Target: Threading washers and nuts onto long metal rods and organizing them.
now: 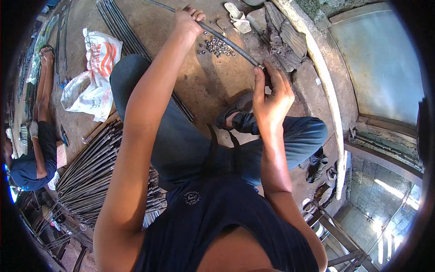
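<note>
A long dark metal rod (231, 44), with a threaded end, slants over the floor from the upper left down to the right. Closed around it farther up is my left hand (189, 21). My right hand (273, 93) pinches the rod's near end between thumb and fingers. A small light piece shows at that tip, perhaps a nut, partly hidden by the fingers. Beyond the rod's middle lies a loose pile of small metal nuts (218, 46) on the floor.
Many rods (90, 172) lie bundled to my left, and several longer rods (124, 29) stretch out beyond my knee. A white sack (97, 59), pale sandals (238, 18) and a curved pale pole (324, 86) surround me. Another person (34, 158) sits at far left.
</note>
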Motion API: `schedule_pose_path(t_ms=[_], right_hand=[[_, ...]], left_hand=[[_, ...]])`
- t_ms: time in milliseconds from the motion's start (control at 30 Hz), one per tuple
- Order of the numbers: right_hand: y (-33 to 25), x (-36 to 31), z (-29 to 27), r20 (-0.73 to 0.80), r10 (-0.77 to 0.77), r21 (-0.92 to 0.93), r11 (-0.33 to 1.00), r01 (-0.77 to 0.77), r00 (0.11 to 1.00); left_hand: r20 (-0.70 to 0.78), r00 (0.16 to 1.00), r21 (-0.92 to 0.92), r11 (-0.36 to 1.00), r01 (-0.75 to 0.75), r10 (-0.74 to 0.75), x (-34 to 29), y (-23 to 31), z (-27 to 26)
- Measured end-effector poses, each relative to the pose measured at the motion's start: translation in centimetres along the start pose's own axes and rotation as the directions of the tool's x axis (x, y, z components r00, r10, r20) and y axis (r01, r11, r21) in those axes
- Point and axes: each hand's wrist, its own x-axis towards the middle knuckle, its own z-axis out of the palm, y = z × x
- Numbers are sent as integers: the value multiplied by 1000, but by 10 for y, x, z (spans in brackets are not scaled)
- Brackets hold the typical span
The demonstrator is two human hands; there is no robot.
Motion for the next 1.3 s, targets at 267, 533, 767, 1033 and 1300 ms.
schedule_pose_path(t_ms=[267, 533, 767, 1033, 1300], right_hand=[[3, 0, 8, -3, 41, -33, 999, -41, 999], [4, -3, 3, 23, -15, -26, 1000, 16, 1000], [5, -3, 8, -49, -70, -1, 998, 70, 996], [3, 0, 14, 35, 35, -76, 997, -33, 999], [21, -6, 10, 185, 280, 155, 938, -309, 942]], left_hand=[[-34, 999, -9, 1000, -8, 8, 2, -4, -1], [-42, 999, 15, 999, -31, 31, 2, -3, -1], [-44, 999, 2, 1000, -29, 29, -1, -2, 3], [-67, 997, 26, 999, -32, 33, 3, -5, 1], [-122, 991, 87, 995, -43, 53, 10, -12, -6]])
